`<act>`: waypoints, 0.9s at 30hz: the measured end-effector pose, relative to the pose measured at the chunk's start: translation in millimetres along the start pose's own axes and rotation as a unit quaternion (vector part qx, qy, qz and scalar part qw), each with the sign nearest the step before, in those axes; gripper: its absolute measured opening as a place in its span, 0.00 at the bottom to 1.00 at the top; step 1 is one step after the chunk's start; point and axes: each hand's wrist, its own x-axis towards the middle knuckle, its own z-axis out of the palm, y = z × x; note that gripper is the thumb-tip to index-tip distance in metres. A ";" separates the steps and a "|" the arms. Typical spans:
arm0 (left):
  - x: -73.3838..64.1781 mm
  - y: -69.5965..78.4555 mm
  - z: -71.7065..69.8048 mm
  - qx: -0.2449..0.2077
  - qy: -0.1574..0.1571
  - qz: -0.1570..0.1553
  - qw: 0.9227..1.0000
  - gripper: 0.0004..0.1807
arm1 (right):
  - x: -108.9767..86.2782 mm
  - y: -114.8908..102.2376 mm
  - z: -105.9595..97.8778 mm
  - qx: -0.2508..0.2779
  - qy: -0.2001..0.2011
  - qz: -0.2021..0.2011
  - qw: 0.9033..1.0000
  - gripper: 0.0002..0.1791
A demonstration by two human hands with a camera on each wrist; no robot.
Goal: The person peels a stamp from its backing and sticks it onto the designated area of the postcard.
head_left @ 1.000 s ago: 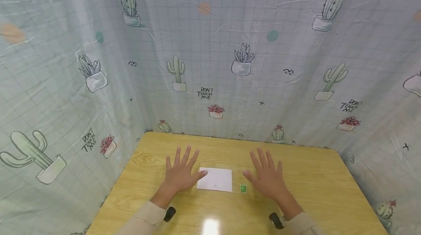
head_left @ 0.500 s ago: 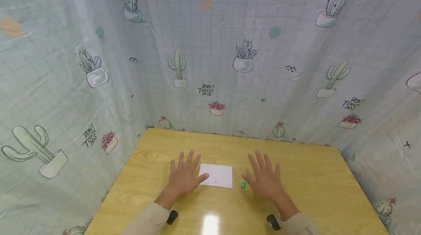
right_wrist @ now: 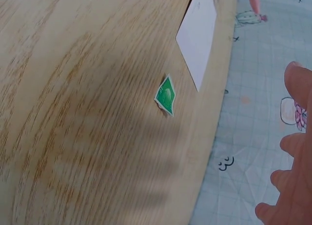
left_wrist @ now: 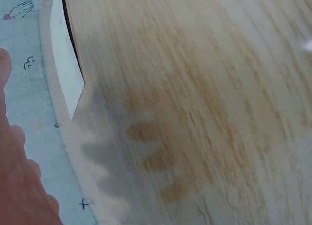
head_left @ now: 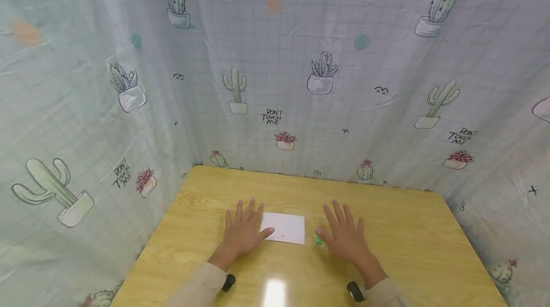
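Observation:
A white paper rectangle point(head_left: 290, 226), envelope-like with a small faint mark near its front edge, lies flat on the wooden table. Just right of it is a small green stamp point(head_left: 318, 240) with a white border, slightly curled in the right wrist view point(right_wrist: 166, 95). My left hand point(head_left: 241, 234) hovers left of the paper, fingers spread, its thumb overlapping the paper's left edge in the head view. On the other side, my right hand point(head_left: 345, 236) hovers with fingers spread, the thumb partly covering the stamp in the head view. Both hands are bare and hold nothing.
The yellowish wooden table point(head_left: 412, 240) reaches back to a cactus-print curtain point(head_left: 279, 82) that surrounds it at the back and sides. Black wrist devices point(head_left: 355, 291) sit at the sleeve cuffs. A bright light reflection shows near the front of the table.
Both hands have moved slightly closer to the front and towards each other, and my right thumb now overlaps the stamp. The paper and stamp stay in place; the head view shifted slightly.

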 end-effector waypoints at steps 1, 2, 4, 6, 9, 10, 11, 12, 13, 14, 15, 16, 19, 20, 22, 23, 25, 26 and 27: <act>0.4 -0.1 0.0 -0.001 0.000 0.001 1.000 0.48 | -0.1 -0.1 -0.1 0.002 0.000 -0.001 1.000 0.43; 1.3 -0.2 0.6 0.000 0.001 0.002 1.000 0.48 | -0.4 -0.2 -0.4 0.003 0.001 -0.001 1.000 0.43; 3.1 -0.3 2.2 0.003 0.003 0.005 1.000 0.48 | -0.8 -0.9 -1.6 0.005 0.001 -0.002 1.000 0.43; 4.5 -0.1 3.3 0.001 0.008 0.009 1.000 0.48 | -0.8 -1.7 -2.7 0.003 0.002 -0.001 1.000 0.43; 5.2 0.2 3.9 0.004 0.005 0.009 1.000 0.48 | -0.9 -2.6 -2.4 0.005 0.008 -0.003 1.000 0.42; 4.8 0.2 3.7 0.005 0.004 0.007 1.000 0.48 | -0.9 -2.8 -1.8 0.005 0.009 -0.005 1.000 0.42; 4.3 0.1 3.5 0.006 0.001 0.005 1.000 0.48 | -1.0 -2.3 -0.1 0.003 0.008 -0.005 1.000 0.42; 3.9 -0.1 3.4 0.009 -0.001 0.003 1.000 0.48 | -1.4 -1.9 1.7 0.002 0.008 -0.007 1.000 0.42; 3.4 -0.2 3.2 0.011 -0.003 0.001 1.000 0.48 | -1.7 -1.0 3.9 0.000 0.008 -0.009 1.000 0.42; 3.0 -0.4 3.1 0.012 -0.004 0.000 1.000 0.48 | -2.3 -0.6 5.6 0.001 0.007 -0.009 1.000 0.42; 2.7 -0.6 3.3 0.012 -0.004 0.000 1.000 0.48 | -2.8 -0.2 6.8 0.001 0.008 -0.010 1.000 0.42; 2.6 -0.6 3.9 0.012 -0.004 0.000 1.000 0.48 | -3.2 0.9 8.6 -0.002 0.008 -0.011 1.000 0.42; 3.1 -0.1 5.8 0.011 -0.003 0.004 1.000 0.48 | -5.2 1.3 9.5 0.002 0.010 -0.010 1.000 0.42; 3.5 0.0 6.7 0.012 -0.003 0.005 1.000 0.48 | -5.6 0.9 8.7 0.003 0.008 -0.009 1.000 0.42; 3.6 0.5 7.6 0.011 -0.003 0.004 1.000 0.48 | -6.1 0.7 8.0 -0.002 0.003 -0.007 1.000 0.41; 3.4 0.7 7.7 0.012 -0.004 0.002 1.000 0.48 | -6.5 0.0 6.9 -0.004 -0.002 -0.004 1.000 0.41; 3.2 1.2 7.5 0.013 -0.007 -0.002 1.000 0.48 | -6.6 0.8 6.7 -0.012 -0.008 -0.001 1.000 0.41; 3.6 1.5 7.5 0.014 -0.008 -0.003 1.000 0.48 | -6.7 1.1 6.5 -0.015 -0.010 0.001 1.000 0.41; 3.7 1.9 7.2 0.014 -0.008 -0.004 1.000 0.48 | -6.6 2.0 7.0 -0.017 -0.012 0.002 1.000 0.41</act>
